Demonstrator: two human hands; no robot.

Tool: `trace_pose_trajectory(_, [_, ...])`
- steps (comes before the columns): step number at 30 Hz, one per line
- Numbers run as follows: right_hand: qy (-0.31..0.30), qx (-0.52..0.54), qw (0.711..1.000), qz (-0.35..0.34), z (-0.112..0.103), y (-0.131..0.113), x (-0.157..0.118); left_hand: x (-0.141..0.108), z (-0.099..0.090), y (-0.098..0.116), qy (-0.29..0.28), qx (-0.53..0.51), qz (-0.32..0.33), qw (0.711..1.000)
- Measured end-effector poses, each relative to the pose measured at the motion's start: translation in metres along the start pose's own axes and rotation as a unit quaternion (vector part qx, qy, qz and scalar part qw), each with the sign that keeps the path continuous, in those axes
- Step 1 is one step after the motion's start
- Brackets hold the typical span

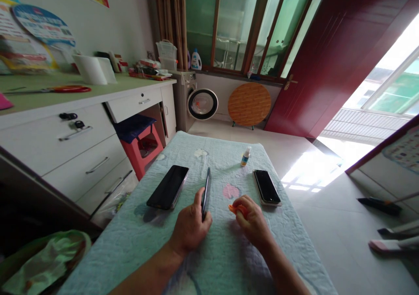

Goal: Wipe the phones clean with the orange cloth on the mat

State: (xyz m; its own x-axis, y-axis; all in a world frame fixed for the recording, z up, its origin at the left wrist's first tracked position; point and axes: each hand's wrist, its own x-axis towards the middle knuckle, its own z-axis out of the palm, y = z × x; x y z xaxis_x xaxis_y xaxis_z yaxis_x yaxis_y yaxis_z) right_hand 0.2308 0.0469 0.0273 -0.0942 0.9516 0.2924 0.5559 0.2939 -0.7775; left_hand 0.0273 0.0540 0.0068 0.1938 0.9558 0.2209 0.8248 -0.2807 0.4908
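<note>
My left hand (pixel 190 225) grips a dark smartphone (pixel 206 191) by its lower part and holds it on edge, so mostly its thin side faces me. Bunched in the closed fingers of my right hand (pixel 250 221) is an orange cloth (pixel 238 208), only partly visible. A large black phone (pixel 169 186) lies face up to the left of my left hand. Beyond my right hand, to the right, rests a second black phone (pixel 267 186) with a pale case edge. A small spray bottle (pixel 245 156) stands upright farther back on the light blue quilted cover (pixel 216 151).
On the left is a white desk (pixel 137 85) with drawers and red-handled scissors (pixel 72 89) on top. A red stool (pixel 144 149) is tucked beside it. At the back, a washing machine (pixel 183 83) has its round door open. A lined waste bin (pixel 46 262) sits at lower left.
</note>
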Motion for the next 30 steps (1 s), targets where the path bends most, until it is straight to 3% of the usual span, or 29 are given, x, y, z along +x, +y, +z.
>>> trace_pose_trajectory(9, [-0.079, -0.052, 0.995, 0.008, -0.005, -0.003, -0.004, 0.006, -0.017, 0.004, 0.002, -0.120, -0.079, 0.990])
trace_pose_trajectory(17, [-0.090, -0.181, 0.979, 0.013, -0.010, 0.003, -0.004, 0.006, -0.021, 0.002, -0.022, -0.291, -0.120, 0.949])
trace_pose_trajectory(25, [-0.044, -0.213, 0.976, 0.000, -0.017, 0.006, -0.004, 0.008, -0.023, -0.002, -0.115, -0.436, -0.195, 0.871])
trace_pose_trajectory(30, [0.014, -0.209, 0.977, -0.028, -0.014, 0.000, -0.003, 0.010, -0.017, -0.014, -0.144, -0.487, -0.193, 0.839])
